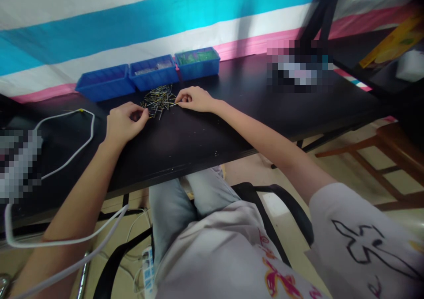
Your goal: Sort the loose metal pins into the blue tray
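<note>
A loose pile of thin, short rods (159, 99), dark and silvery with yellowish parts, lies on the black table; their exact kind is too small to tell. At the pile's right side my right hand (195, 99) pinches one thin rod (174, 105), whose pale end points left toward the heap. My left hand (125, 120) is at the left edge of the pile, thumb and fingers closed together. A tiny yellowish tip shows by its fingertips, but what it holds is mostly hidden.
Behind the pile stand three blue bins: a left bin (104, 81), a middle bin (153, 73) with clear bags and a right bin (198, 63) with green contents. A white cable (92, 133) loops over the black table (198, 135) at left. A wooden stool (397, 157) stands at right.
</note>
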Demonstrator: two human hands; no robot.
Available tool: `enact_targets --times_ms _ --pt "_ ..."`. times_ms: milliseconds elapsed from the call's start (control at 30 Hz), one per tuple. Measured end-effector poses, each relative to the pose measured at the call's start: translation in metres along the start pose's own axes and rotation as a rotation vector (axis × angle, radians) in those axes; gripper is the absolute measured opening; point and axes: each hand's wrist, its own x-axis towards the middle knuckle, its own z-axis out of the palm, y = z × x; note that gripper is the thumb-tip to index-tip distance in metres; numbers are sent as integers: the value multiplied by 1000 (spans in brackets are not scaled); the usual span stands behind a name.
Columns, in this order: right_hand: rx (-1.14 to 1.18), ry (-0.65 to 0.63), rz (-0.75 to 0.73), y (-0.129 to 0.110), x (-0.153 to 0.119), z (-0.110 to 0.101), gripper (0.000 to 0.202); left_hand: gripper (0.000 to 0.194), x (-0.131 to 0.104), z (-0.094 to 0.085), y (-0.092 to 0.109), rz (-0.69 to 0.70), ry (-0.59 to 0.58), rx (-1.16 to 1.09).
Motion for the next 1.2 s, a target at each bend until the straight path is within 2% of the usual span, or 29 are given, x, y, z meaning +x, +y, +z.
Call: enact_targets --times_ms 433,1200 --pt "9 9 10 -1 -1 0 27 33 0 -2 3 -37 -48 25" --pt "-3 32 3 -1 -1 0 25 31 1 0 0 -9 -8 -35"
